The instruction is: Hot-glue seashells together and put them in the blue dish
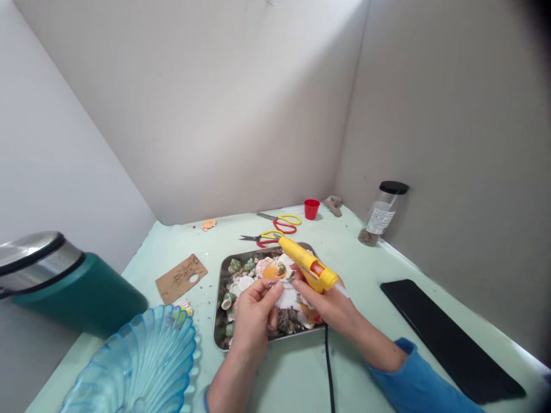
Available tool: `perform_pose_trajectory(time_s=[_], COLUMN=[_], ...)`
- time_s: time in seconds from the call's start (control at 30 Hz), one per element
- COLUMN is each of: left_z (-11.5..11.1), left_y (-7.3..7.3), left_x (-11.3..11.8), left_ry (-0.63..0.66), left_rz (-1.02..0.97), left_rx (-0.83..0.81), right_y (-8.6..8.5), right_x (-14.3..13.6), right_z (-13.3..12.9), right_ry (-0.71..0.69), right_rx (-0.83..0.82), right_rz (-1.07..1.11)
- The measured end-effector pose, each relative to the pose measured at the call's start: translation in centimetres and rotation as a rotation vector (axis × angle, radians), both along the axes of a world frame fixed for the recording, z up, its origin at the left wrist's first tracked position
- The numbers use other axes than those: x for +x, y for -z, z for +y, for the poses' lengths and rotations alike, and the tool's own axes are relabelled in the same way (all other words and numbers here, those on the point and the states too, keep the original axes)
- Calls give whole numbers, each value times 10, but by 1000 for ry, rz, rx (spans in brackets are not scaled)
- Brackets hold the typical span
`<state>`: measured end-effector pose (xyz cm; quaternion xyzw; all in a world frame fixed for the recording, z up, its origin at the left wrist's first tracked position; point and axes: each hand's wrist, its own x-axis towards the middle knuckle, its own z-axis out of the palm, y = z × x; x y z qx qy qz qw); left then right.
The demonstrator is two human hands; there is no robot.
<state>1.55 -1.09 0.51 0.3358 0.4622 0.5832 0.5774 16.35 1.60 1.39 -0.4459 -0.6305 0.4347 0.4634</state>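
A metal tray [218, 335] full of shells and small stones lies in the middle of the table. Over its front part, my left hand [257, 304] has thumb and fingers pinched together on something small that I cannot make out. My right hand [325, 298] is wrapped round a yellow glue gun [303, 258], its nozzle pointing up and to the left; the thumb and a fingertip come close to my left fingertips, near a small greyish piece. White shells [287, 295] show just beneath both hands.
Behind the tray lie two pairs of scissors [284, 219] and a red cup [311, 209]. A blue shell-shaped dish [142, 361], a green bottle [86, 292] and brown card [181, 279] are left; a clear jar [379, 218] and black strip [447, 338] are right. A black cord [329, 367] runs frontward.
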Motion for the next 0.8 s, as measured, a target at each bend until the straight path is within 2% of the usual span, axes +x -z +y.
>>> perform_pose_trajectory(time_s=[0.3, 0.47, 0.57, 0.8], left_z=[-1, 0, 1, 3], left_y=[-1, -2, -1, 4], left_x=[0, 1, 2, 3], left_ry=[47, -35, -59, 0], left_rz=[-80, -73, -56, 36], left_rx=[15, 66, 94, 156], right_y=[0, 8, 13, 18], right_x=[-1, -1, 0, -3], right_z=[-2, 4, 9, 11], right_ry=[-22, -54, -84, -41], right_rx=[71, 37, 84, 101], right_rz=[37, 118, 101, 96])
